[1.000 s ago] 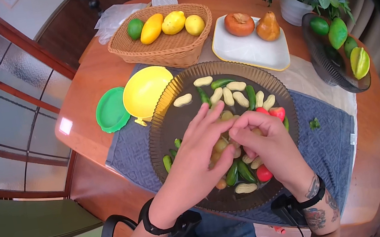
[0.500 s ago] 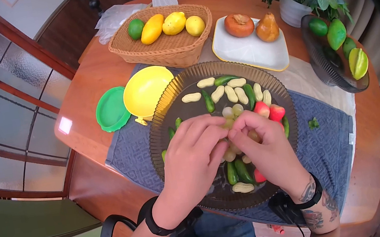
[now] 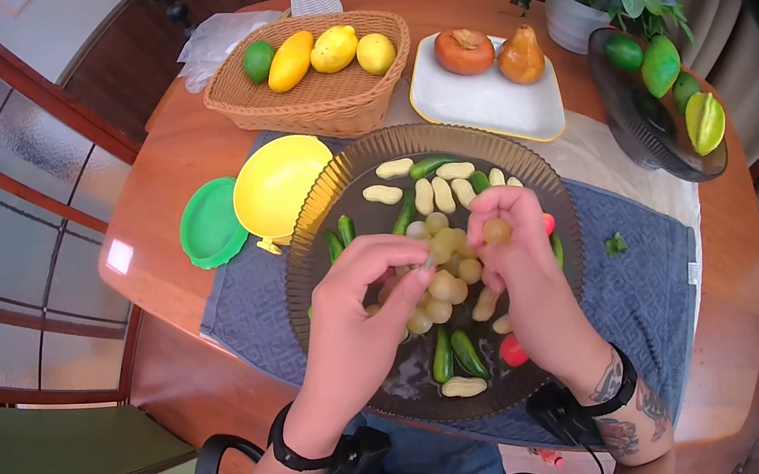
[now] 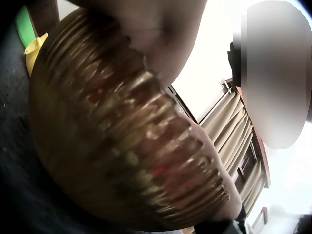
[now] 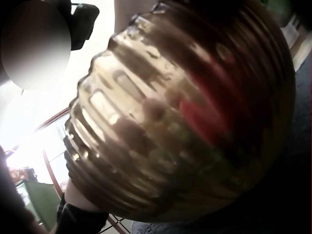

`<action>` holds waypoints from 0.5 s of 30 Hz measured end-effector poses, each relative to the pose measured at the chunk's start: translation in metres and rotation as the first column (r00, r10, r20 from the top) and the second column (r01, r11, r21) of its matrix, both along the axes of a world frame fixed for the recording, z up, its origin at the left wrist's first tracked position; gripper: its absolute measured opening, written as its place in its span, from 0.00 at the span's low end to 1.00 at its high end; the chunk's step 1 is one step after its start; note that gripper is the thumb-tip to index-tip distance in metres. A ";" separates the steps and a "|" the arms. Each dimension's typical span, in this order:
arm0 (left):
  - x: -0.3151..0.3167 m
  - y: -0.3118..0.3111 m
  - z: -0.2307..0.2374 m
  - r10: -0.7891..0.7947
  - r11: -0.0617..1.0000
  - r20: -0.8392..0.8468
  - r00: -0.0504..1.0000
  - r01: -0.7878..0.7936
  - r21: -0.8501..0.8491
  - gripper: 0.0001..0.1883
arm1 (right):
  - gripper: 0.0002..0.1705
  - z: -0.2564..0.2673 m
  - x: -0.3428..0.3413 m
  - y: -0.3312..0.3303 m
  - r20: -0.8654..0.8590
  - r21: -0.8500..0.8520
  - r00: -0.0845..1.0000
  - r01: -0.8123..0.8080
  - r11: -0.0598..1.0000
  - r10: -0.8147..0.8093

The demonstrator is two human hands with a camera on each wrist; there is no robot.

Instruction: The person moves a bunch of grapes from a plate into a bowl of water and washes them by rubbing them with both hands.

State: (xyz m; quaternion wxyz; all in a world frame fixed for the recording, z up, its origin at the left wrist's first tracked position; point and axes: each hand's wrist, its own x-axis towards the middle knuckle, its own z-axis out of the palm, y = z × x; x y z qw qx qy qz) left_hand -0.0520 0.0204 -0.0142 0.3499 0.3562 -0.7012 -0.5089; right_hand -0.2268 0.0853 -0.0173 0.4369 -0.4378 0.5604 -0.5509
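A bunch of pale green grapes lies in the middle of a ribbed brown glass bowl. From the left side, my left hand pinches what looks like the bunch's stem between thumb and fingertips. My right hand, over the right part of the bowl, holds a single grape in its curled fingers. Around the bunch are peanuts, small green cucumbers and red fruit. Both wrist views mostly show the bowl's ribbed side, with its contents blurred behind the glass.
Behind the bowl stand a wicker fruit basket and a white tray with two fruits. To the left are a yellow dish and a green dish. A dark fruit bowl is at right, and a blue towel lies underneath.
My hands have moved apart, uncovering more of the grape bunch. The right hand now holds a grape away from the bunch. The head view has shifted slightly.
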 end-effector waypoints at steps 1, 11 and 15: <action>0.002 -0.001 -0.001 -0.001 1.000 0.014 1.000 0.001 -0.001 0.06 | 0.12 -0.004 -0.002 -0.001 0.015 -0.051 1.000 0.019 0.999 -0.019; 0.003 -0.002 0.000 -0.050 0.999 0.004 0.999 0.050 0.004 0.06 | 0.13 0.014 0.004 -0.005 0.203 -0.087 0.979 0.028 0.996 -0.010; 0.001 -0.001 0.000 -0.048 0.997 0.013 0.999 0.049 -0.067 0.06 | 0.14 0.012 -0.006 -0.004 0.169 0.029 0.985 -0.044 0.999 0.038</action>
